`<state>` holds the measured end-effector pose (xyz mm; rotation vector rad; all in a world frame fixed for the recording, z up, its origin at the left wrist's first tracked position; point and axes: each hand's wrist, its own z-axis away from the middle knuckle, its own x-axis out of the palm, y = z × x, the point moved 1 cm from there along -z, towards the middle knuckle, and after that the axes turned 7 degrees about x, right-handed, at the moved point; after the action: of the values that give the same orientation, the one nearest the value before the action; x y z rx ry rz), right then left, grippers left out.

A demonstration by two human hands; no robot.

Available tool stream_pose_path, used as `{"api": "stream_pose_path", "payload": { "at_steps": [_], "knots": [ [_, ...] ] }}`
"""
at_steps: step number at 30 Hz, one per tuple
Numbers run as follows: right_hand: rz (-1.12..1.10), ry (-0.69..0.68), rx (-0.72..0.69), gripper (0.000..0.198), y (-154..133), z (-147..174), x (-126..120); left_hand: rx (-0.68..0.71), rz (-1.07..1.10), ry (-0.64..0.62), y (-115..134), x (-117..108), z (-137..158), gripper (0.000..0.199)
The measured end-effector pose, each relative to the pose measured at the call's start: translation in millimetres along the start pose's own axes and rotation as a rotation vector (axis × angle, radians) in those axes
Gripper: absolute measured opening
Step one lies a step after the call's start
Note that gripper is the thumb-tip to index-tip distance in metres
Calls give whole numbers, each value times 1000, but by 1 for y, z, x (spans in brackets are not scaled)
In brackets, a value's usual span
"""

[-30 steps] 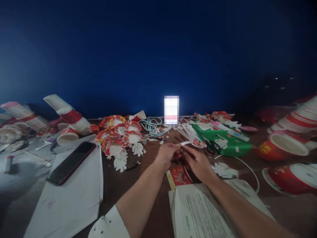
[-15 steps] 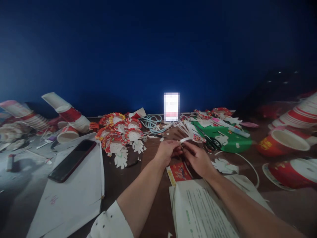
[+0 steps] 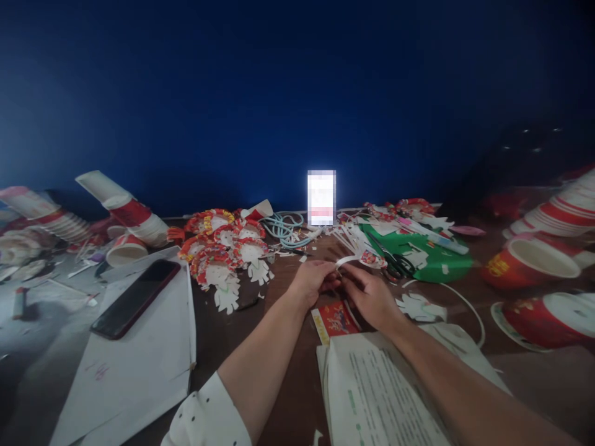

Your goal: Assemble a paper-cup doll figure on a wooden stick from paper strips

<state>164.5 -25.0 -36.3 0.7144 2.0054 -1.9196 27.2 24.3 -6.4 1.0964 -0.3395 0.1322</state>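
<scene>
Near the middle of the table, my left hand (image 3: 313,280) and my right hand (image 3: 369,291) meet with fingertips pinched together. Between them is a narrow white curved strip (image 3: 344,261), perhaps paper; its lower part is hidden by my fingers. Just beyond the strip, several thin white strips (image 3: 348,243) fan out next to a small red-patterned piece (image 3: 373,258). Below my hands lies a red and yellow printed packet (image 3: 335,320). Right of my right hand are black-handled scissors (image 3: 398,265) and white paper cutouts (image 3: 421,308).
Red paper rings with white cutouts (image 3: 223,254) pile up left of centre. A phone (image 3: 134,300) rests on white sheets (image 3: 134,378). Paper cups (image 3: 534,263) stand and lie at both sides. Printed sheets (image 3: 381,390) lie in front, green paper (image 3: 449,263) behind right, a blue cord (image 3: 284,229) behind.
My hands keep their pinch on the white strip and have barely moved. The whole view has shifted very slightly.
</scene>
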Motion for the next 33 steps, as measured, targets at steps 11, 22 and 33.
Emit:
{"api": "stream_pose_path", "payload": {
  "at_steps": [11,22,33],
  "knots": [
    [-83,6,201,48,-10,-5,-11,-53,-36,-92,-4,1,0,18],
    [-9,227,45,40,-16,-7,-9,-49,-27,-105,-5,1,0,16],
    [-14,246,6,36,-16,-8,-8,-66,-62,-47,-6,5,2,20]
  ]
}}
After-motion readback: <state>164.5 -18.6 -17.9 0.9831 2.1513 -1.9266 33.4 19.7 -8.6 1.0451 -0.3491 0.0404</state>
